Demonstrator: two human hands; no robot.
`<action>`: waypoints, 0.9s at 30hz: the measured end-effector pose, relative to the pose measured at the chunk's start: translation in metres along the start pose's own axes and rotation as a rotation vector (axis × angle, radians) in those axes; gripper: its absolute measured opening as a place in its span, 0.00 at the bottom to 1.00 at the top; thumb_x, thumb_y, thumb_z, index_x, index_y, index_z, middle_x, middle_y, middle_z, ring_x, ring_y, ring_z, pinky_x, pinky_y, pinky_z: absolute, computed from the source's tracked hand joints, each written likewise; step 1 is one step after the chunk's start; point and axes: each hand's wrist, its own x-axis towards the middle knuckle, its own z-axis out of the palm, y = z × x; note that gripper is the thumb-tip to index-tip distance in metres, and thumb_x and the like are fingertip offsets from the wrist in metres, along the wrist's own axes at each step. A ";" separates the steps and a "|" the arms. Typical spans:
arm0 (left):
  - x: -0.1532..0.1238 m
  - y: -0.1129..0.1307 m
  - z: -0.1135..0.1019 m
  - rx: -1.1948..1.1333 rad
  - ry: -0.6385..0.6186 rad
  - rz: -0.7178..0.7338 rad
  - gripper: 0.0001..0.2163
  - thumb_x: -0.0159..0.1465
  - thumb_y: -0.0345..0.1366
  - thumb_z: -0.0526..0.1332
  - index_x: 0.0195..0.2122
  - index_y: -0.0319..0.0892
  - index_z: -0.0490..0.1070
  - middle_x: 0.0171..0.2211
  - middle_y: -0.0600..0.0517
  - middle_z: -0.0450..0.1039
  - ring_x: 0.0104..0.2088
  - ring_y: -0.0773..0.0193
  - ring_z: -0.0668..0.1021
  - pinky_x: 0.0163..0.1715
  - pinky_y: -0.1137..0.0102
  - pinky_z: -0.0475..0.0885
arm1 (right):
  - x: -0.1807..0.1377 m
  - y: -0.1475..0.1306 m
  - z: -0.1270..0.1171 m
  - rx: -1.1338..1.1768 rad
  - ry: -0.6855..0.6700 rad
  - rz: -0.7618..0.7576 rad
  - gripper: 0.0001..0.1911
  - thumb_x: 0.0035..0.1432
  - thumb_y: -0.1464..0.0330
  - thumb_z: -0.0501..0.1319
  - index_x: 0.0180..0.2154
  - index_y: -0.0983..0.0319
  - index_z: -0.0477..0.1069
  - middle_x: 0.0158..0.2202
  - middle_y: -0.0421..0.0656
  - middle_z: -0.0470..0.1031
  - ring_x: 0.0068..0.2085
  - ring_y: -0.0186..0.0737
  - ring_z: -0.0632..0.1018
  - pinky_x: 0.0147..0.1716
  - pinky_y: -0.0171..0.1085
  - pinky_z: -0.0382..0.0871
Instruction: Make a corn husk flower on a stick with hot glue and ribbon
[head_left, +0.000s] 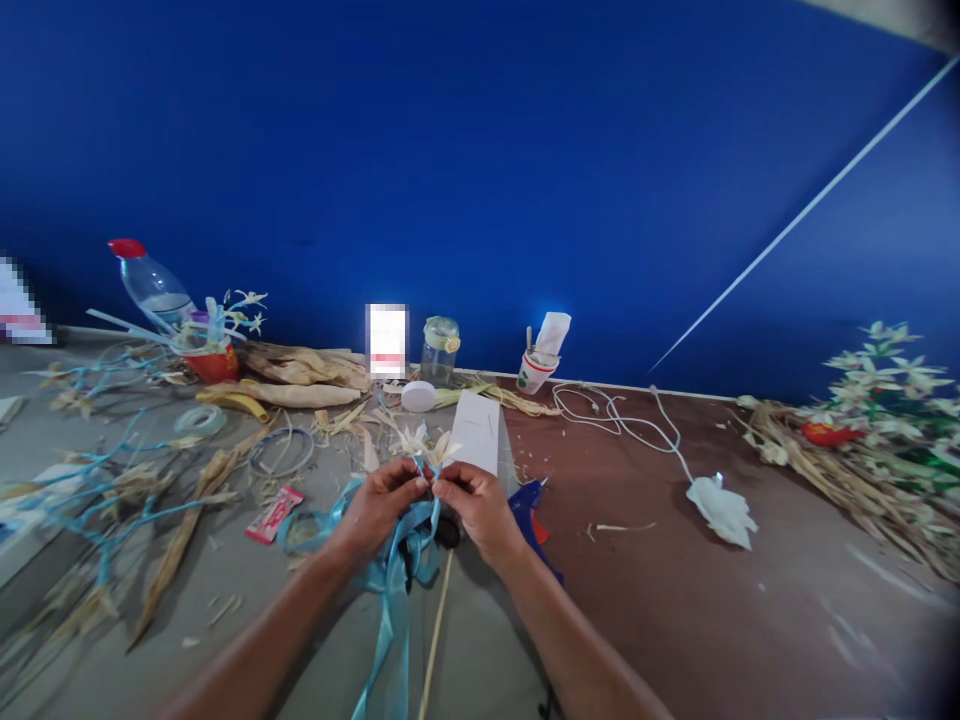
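My left hand [382, 505] and my right hand [476, 505] meet at the middle of the table, fingers pinched together. Between them stands a small cream flower made of dried husk [426, 445], its petals sticking up above my fingertips. A light blue ribbon [390, 590] runs from the flower's base through my fingers and hangs down toward me. A thin wooden stick [436, 630] leads down from below my right hand. Both hands are closed on the flower's stem where the ribbon wraps it.
A blue glue gun [529, 505] lies just right of my right hand, its white cord [622, 410] beyond. Dried husks [300, 370], a glass jar [439, 350], a plastic bottle [150, 285], tape rolls [281, 452] and a white card [477, 430] crowd the back. Finished flowers [877, 400] lie far right.
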 end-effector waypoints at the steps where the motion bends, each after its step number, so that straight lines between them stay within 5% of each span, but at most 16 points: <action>1: 0.000 0.000 0.001 0.019 0.016 0.011 0.08 0.47 0.35 0.70 0.27 0.39 0.74 0.25 0.53 0.74 0.27 0.69 0.74 0.31 0.74 0.68 | 0.000 0.000 0.000 -0.014 -0.003 -0.014 0.10 0.41 0.63 0.67 0.23 0.63 0.72 0.21 0.37 0.67 0.25 0.31 0.64 0.27 0.32 0.58; 12: -0.004 0.000 0.004 0.157 0.091 0.043 0.07 0.47 0.36 0.69 0.25 0.39 0.75 0.19 0.53 0.71 0.23 0.68 0.71 0.27 0.74 0.67 | -0.004 -0.008 0.000 -0.044 -0.040 -0.033 0.11 0.44 0.62 0.66 0.21 0.62 0.70 0.20 0.38 0.69 0.25 0.33 0.67 0.28 0.33 0.60; 20: 0.000 0.002 -0.007 0.014 0.114 0.063 0.10 0.50 0.39 0.68 0.31 0.40 0.73 0.23 0.54 0.72 0.24 0.69 0.74 0.28 0.74 0.68 | 0.001 -0.001 -0.003 0.247 0.064 0.230 0.13 0.36 0.64 0.69 0.23 0.63 0.68 0.17 0.33 0.62 0.19 0.26 0.59 0.20 0.29 0.51; 27: 0.003 0.000 -0.008 0.053 0.115 0.019 0.10 0.50 0.37 0.68 0.29 0.39 0.72 0.25 0.54 0.71 0.22 0.71 0.72 0.26 0.75 0.67 | 0.002 0.000 -0.002 0.258 0.045 0.249 0.15 0.35 0.63 0.70 0.21 0.63 0.67 0.16 0.33 0.61 0.18 0.24 0.59 0.18 0.28 0.49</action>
